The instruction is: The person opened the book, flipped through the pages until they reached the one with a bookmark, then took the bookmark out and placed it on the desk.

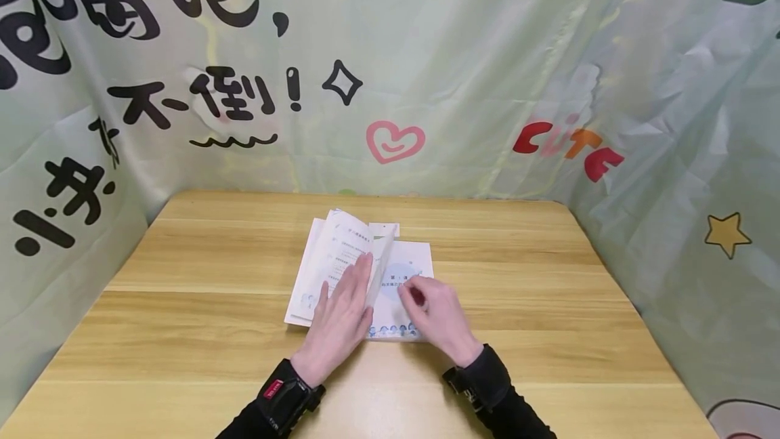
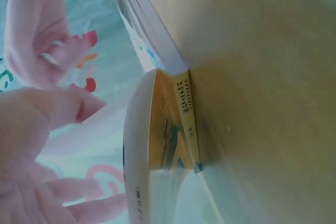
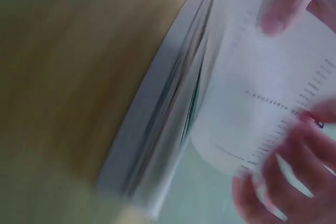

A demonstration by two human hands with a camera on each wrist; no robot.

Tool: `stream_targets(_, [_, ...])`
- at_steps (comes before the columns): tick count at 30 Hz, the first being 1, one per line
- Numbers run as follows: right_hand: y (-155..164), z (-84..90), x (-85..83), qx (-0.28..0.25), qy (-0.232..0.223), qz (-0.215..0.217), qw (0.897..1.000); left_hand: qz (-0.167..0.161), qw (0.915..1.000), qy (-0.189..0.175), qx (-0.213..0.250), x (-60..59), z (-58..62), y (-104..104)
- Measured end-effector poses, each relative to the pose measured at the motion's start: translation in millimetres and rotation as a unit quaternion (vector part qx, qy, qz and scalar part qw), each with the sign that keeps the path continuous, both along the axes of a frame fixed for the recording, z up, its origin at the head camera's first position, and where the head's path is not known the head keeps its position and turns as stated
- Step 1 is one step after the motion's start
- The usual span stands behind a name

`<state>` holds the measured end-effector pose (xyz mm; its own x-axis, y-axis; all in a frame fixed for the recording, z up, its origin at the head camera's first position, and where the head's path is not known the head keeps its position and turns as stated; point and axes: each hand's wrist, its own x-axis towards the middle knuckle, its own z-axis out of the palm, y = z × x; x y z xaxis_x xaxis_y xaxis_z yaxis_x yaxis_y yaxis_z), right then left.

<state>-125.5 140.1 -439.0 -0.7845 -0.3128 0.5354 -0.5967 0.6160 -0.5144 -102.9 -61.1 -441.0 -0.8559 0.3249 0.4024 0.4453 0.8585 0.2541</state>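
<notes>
The booklet [image 1: 341,269] lies open in the middle of the wooden table [image 1: 183,330], a little toward the far side, with its spine pointing away from me. Its left pages lie almost flat, and one page [image 1: 382,266] stands up on its edge between the two halves — thin and pale, seen nearly from the side. On the right half I can see a printed page with a round light-blue mark and a row of small figures along the bottom edge.

My left hand [image 1: 340,320] rests on the left pages with the fingers straight and close together; the fingertips touch the standing page from its left side. My right hand [image 1: 440,320] lies on the right half, just beside the standing page, with the fingers bent inward. Whether they pinch the paper I cannot tell from the head view, and the right wrist view is blurred. The two hands are near each other but do not touch — the upright page is between them.

In the left wrist view the yellow spine [image 2: 185,124] of the booklet sits directly on the table.

Behind the table hangs a pale green cloth [image 1: 463,66] with black characters, a pink heart [image 1: 395,141] and a yellow star [image 1: 726,234].
</notes>
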Motion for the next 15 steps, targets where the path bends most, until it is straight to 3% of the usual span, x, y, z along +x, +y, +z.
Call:
stream_targets(3, [-7.0, -2.5, 3.6, 0.065, -0.09, 0.062, 0.992, 0.004, 0.9994, 0.034, 0.005, -1.1, 3.1, -1.7])
stream_targets(5, [-10.9, -4.4, 5.5, 0.108, -0.117, 0.104, 0.982, 0.007, 0.9983, 0.057, -0.008, -1.8, 5.2, -2.5])
stream_targets(11, [-14.8, -7.4, 8.3, 0.17, -0.133, 0.161, 0.963, 0.029, 0.99, 0.114, -0.078, -4.8, 8.7, -6.3])
stream_targets(15, [-11.5, -7.2, 8.4, 0.2, -0.143, 0.171, 0.954, 0.037, 0.9861, 0.103, -0.124, -5.2, 7.9, -8.7])
